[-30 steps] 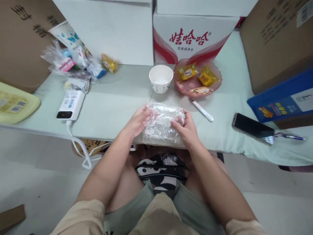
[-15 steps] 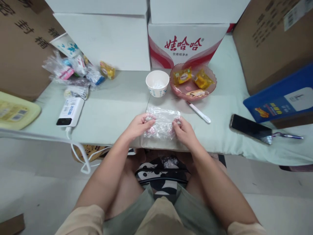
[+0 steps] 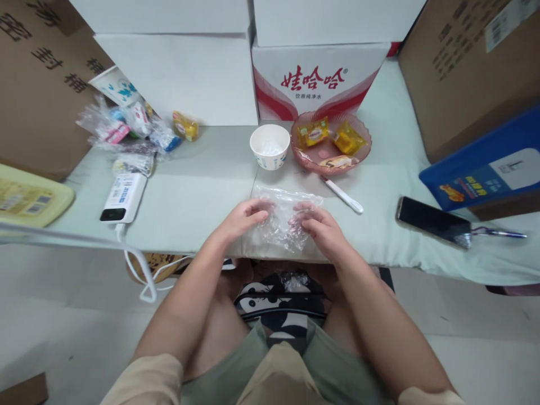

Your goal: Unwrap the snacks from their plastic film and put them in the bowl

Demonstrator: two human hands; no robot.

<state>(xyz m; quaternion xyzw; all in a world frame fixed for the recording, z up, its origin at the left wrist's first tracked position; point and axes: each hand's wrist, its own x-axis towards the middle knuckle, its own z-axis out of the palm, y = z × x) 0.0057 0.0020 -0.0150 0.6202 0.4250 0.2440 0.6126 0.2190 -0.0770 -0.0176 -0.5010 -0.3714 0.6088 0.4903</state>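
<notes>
A crinkled clear plastic bag [image 3: 287, 225] spreads at the table's front edge, between my two hands. My left hand [image 3: 245, 218] reaches to its left side, thumb and fingers apart, with the fingertips at the film. At the other side, my right hand [image 3: 323, 228] has its fingers slightly spread and curved. Its fingertips show through the clear film; I cannot tell whether they are inside or beneath it. Just beyond the bag stands a white paper cup [image 3: 270, 163] with clear plastic in it.
A pink glass bowl [image 3: 306, 161] holds several wrapped snacks, with a white-handled knife [image 3: 343, 195] before it. A phone [image 3: 434, 221] lies right. Left are a power bank [image 3: 126, 197] with a cable and a pile of wrapped items [image 3: 139, 121]. Boxes [image 3: 316, 84] line the back.
My fingers have loosened from their pinch on the plastic bag and spread apart. The bag has shifted and crumpled differently, and the pink patches seen at its lower corners no longer show.
</notes>
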